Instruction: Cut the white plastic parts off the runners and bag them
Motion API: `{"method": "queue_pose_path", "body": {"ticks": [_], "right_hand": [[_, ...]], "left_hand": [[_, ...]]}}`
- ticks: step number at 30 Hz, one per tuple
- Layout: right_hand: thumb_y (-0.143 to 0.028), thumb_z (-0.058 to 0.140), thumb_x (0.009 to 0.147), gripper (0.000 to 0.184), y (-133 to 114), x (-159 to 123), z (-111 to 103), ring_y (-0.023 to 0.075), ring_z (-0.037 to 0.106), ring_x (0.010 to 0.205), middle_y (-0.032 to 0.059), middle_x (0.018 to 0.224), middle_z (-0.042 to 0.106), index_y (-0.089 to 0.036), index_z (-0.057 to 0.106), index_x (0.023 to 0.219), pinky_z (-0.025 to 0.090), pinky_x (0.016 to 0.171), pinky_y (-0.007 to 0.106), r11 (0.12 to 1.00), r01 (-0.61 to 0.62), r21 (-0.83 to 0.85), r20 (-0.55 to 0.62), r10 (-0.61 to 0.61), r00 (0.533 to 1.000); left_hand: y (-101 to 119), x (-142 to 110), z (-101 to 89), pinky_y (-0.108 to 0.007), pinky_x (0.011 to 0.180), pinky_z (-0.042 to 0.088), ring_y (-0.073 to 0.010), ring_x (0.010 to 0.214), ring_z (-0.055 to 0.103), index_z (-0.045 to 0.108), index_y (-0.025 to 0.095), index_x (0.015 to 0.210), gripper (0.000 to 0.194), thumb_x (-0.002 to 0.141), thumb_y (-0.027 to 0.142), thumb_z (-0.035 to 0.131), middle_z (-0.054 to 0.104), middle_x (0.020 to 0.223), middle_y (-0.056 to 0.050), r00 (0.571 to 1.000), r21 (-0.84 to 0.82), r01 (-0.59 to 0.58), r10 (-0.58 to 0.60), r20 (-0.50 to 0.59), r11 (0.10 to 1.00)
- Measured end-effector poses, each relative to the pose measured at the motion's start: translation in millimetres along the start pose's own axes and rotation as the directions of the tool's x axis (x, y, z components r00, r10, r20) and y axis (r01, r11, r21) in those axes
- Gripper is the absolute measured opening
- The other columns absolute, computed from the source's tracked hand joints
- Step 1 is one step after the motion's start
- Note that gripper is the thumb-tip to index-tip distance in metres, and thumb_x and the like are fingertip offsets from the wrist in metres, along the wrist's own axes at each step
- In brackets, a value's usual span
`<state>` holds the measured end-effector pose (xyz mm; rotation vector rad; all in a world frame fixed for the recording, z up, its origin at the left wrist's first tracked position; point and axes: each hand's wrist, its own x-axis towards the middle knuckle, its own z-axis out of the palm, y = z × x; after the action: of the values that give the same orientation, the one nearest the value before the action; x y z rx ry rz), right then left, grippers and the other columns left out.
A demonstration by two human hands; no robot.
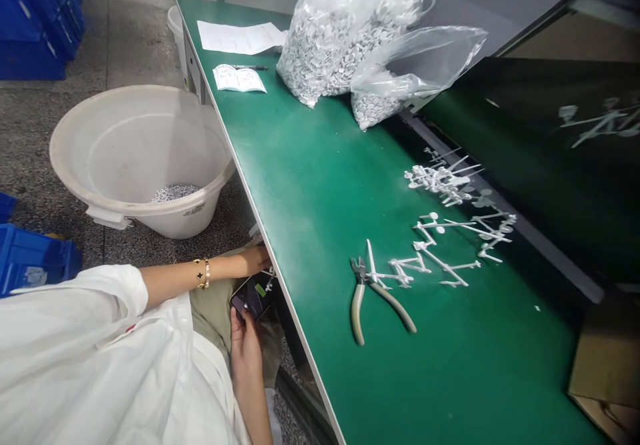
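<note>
My left hand (256,259), with bracelets on its wrist, reaches to the table's edge, which hides its fingers. I cannot tell whether it holds anything. Below it, a dark smartphone (249,300) is over my lap, gripped by my right hand (245,331) with the thumb on its near edge. A small white plastic piece (271,281) shows beside the phone, partly cut off by the table. On the green table (310,231), side cutters (359,291) with pale handles lie spread apart. White plastic sprues (445,245) are scattered beyond them.
Clear bags of small white parts (330,45) stand at the back, near a paper sheet (240,37), an open booklet (240,79) and a pen (253,67). A large white tub (75,151) and blue crates (35,251) are on the floor. A cardboard box (607,358) sits at right.
</note>
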<state>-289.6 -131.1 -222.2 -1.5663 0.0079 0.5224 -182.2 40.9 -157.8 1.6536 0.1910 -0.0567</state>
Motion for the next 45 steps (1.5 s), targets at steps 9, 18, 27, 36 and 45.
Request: {"method": "queue_pose_path", "body": {"ticks": [9,18,27,36,45], "right_hand": [[-0.042,0.049,0.089,0.038,-16.5,-5.5,6.2,0.0233,0.063,0.102,0.0114,0.105,0.070,-0.016,0.068,0.109,0.053,0.088,0.036,0.964,0.104,-0.243,0.044,-0.096,0.994],[-0.049,0.063,0.081,0.044,-23.9,-6.0,-17.0,0.0273,0.056,0.116,0.0121,0.118,0.065,-0.017,0.068,0.111,0.048,0.094,0.033,0.949,0.093,-0.302,0.021,-0.091,0.996],[-0.053,0.044,0.085,0.052,20.4,24.3,-4.5,0.0251,0.065,0.103,0.0174,0.121,0.062,-0.015,0.063,0.115,0.058,0.083,0.036,0.988,-0.090,0.128,-0.232,0.118,0.966],[-0.043,0.073,0.059,0.040,-6.0,16.3,3.4,0.0274,0.064,0.105,0.0104,0.113,0.066,-0.023,0.066,0.094,0.058,0.083,0.037,0.861,-0.228,0.455,-0.185,0.342,0.921],[-0.041,0.078,0.053,0.051,-24.9,12.5,11.2,0.0272,0.069,0.091,0.0063,0.099,0.071,-0.023,0.061,0.097,0.058,0.071,0.031,0.745,-0.366,0.558,-0.104,0.500,0.860]], "left_hand": [[20.9,-71.7,-17.4,-0.023,0.057,0.037,-0.0106,0.059,0.043,0.046,0.018,0.081,0.040,0.091,0.054,0.032,0.049,0.067,0.002,0.960,-0.065,0.236,-0.243,-0.142,0.970],[108.0,-71.7,-30.2,-0.022,0.065,0.040,-0.0102,0.066,0.048,0.051,0.017,0.088,0.047,0.096,0.054,0.023,0.053,0.075,-0.002,0.889,0.080,-0.456,0.458,0.000,0.886],[149.6,26.8,-23.3,-0.022,0.066,0.037,-0.0095,0.067,0.046,0.048,0.019,0.084,0.034,0.096,0.045,0.029,0.049,0.071,0.003,0.955,0.047,-0.262,0.266,-0.130,0.964],[137.1,34.7,-23.8,-0.022,0.067,0.034,-0.0097,0.067,0.046,0.043,0.019,0.077,0.029,0.096,0.038,0.031,0.048,0.067,0.005,0.975,0.116,-0.175,0.189,-0.117,0.978],[135.5,35.6,-22.9,-0.023,0.067,0.034,-0.0107,0.067,0.047,0.044,0.020,0.079,0.031,0.095,0.041,0.030,0.049,0.068,0.005,0.975,0.136,-0.175,0.191,-0.114,0.975]]}}
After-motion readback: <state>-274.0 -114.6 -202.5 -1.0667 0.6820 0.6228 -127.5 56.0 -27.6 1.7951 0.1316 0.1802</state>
